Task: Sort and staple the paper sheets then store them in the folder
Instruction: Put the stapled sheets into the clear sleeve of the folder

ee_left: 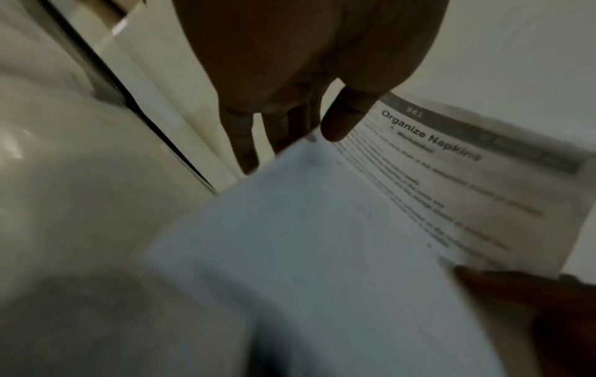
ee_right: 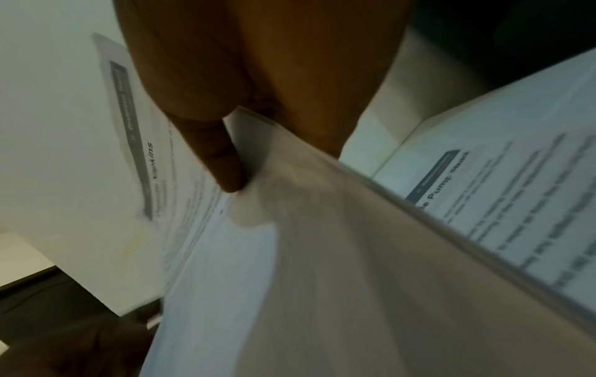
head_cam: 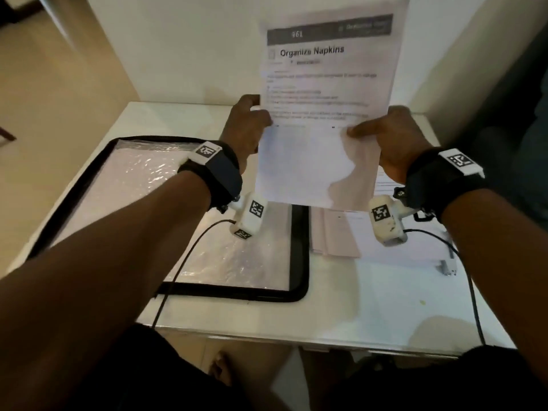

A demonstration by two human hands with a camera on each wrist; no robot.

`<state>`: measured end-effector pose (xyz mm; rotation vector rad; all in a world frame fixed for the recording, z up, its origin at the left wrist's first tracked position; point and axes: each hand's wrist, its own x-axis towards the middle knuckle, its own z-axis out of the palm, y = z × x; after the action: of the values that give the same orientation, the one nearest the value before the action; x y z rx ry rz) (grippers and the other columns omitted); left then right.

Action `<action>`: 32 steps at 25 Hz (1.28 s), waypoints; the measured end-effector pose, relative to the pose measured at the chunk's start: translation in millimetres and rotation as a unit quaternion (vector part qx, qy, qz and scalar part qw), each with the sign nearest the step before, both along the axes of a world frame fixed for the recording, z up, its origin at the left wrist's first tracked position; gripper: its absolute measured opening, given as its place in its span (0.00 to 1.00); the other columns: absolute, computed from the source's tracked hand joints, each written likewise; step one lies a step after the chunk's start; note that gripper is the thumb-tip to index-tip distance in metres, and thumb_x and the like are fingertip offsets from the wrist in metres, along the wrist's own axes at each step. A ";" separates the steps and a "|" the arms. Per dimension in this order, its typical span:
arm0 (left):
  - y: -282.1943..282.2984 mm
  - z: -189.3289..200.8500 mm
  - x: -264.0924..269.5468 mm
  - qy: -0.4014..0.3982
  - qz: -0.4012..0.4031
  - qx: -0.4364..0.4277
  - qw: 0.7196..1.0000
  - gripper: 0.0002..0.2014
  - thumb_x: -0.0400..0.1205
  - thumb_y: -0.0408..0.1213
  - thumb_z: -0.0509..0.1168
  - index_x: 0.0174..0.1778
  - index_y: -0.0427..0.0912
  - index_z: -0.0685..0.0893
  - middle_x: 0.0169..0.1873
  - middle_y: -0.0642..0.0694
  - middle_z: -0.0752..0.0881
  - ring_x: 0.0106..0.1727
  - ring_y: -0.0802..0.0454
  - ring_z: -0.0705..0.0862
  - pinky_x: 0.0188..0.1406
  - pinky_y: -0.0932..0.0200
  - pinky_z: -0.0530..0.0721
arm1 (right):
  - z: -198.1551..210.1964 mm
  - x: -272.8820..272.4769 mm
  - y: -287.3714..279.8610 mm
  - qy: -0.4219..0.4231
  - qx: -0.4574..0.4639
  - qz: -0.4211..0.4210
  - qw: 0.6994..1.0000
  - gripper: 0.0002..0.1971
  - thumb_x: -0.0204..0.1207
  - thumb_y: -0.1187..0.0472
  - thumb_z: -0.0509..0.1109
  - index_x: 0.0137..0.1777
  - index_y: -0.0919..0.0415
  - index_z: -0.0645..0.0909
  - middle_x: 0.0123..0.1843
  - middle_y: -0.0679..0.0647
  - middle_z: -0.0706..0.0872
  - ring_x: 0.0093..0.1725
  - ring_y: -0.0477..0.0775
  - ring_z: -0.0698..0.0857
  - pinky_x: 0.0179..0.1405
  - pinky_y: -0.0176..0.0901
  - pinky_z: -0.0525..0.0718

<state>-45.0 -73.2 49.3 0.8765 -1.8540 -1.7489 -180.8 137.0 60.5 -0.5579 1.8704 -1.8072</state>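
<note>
Both hands hold up a printed sheet (head_cam: 323, 108) headed "Organize Napkins" above the white table (head_cam: 267, 310). My left hand (head_cam: 249, 123) pinches its left edge, thumb on the front and fingers behind; the left wrist view shows that thumb on the same sheet (ee_left: 403, 204). My right hand (head_cam: 382, 134) pinches the right edge, thumb on the printed side, and more than one sheet (ee_right: 258, 255) seems to lie in its grip. A clear plastic folder (head_cam: 184, 221) with a black border lies flat at left. A paper stack (head_cam: 335, 232) lies under the held sheet. A small stapler (head_cam: 446, 266) lies at right.
A white wall (head_cam: 192, 48) rises just behind the table. Cables (head_cam: 189, 256) run from the wrist cameras across the folder and off the table's front edge. A printed page (ee_right: 503, 204) lies on the table beneath my right hand. My knees show below the front edge.
</note>
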 end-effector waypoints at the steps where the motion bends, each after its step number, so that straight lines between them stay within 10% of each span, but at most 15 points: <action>1: -20.0 -6.5 5.9 -0.064 -0.003 -0.034 0.997 0.19 0.86 0.30 0.57 0.73 0.42 0.80 0.56 0.45 0.88 0.52 0.47 0.88 0.42 0.61 0.88 | -2.6 -5.3 -18.2 0.014 0.004 -0.035 0.999 0.16 0.67 0.79 0.74 0.56 0.72 0.89 0.56 0.67 0.92 0.53 0.69 0.91 0.59 0.64 0.90; 6: -75.1 -57.7 34.7 -0.392 -0.202 -0.361 0.822 0.25 0.84 0.38 0.60 0.80 0.46 0.77 0.78 0.42 0.78 0.78 0.39 0.76 0.78 0.46 0.75 | -24.7 -33.1 -95.4 -0.021 -0.057 -0.203 0.977 0.14 0.70 0.74 0.75 0.49 0.61 0.75 0.45 0.59 0.83 0.43 0.61 0.84 0.53 0.57 0.89; 16: -98.0 -78.6 30.3 -0.347 -0.226 -0.461 0.785 0.24 0.76 0.39 0.68 0.69 0.61 0.82 0.56 0.48 0.77 0.67 0.43 0.75 0.49 0.42 0.81 | -32.1 -27.8 -191.1 0.003 -0.068 -0.176 0.982 0.15 0.78 0.76 0.68 0.34 0.59 0.72 0.35 0.58 0.79 0.40 0.61 0.79 0.41 0.51 0.78; 21: -99.9 -73.4 17.0 -0.311 -0.234 -0.432 0.813 0.22 0.71 0.40 0.73 0.61 0.46 0.77 0.61 0.43 0.75 0.65 0.39 0.74 0.56 0.39 0.82 | -23.2 -15.3 -220.7 0.018 -0.103 -0.155 0.982 0.15 0.75 0.76 0.69 0.35 0.58 0.72 0.33 0.59 0.76 0.37 0.62 0.76 0.40 0.51 0.74; 25: -104.2 -69.2 16.8 -0.245 -0.167 -0.334 0.895 0.16 0.72 0.48 0.61 0.55 0.55 0.71 0.45 0.53 0.87 0.52 0.42 0.85 0.62 0.33 0.82 | -27.3 -9.6 -240.0 0.056 -0.083 -0.125 0.987 0.14 0.79 0.78 0.66 0.38 0.59 0.76 0.35 0.57 0.80 0.34 0.58 0.79 0.38 0.48 0.83; 32: -115.4 -75.8 29.6 -0.162 -0.115 -0.332 0.922 0.14 0.74 0.42 0.67 0.52 0.53 0.71 0.44 0.54 0.86 0.53 0.43 0.86 0.59 0.34 0.85 | -51.8 -8.2 -248.2 0.079 -0.033 -0.054 0.995 0.13 0.78 0.77 0.65 0.44 0.58 0.83 0.42 0.57 0.85 0.45 0.62 0.84 0.50 0.59 0.88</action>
<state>-15.4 -188.6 -26.5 0.7110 -2.6208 -0.9745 -189.1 -111.2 8.7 -0.6514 1.9841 -1.9512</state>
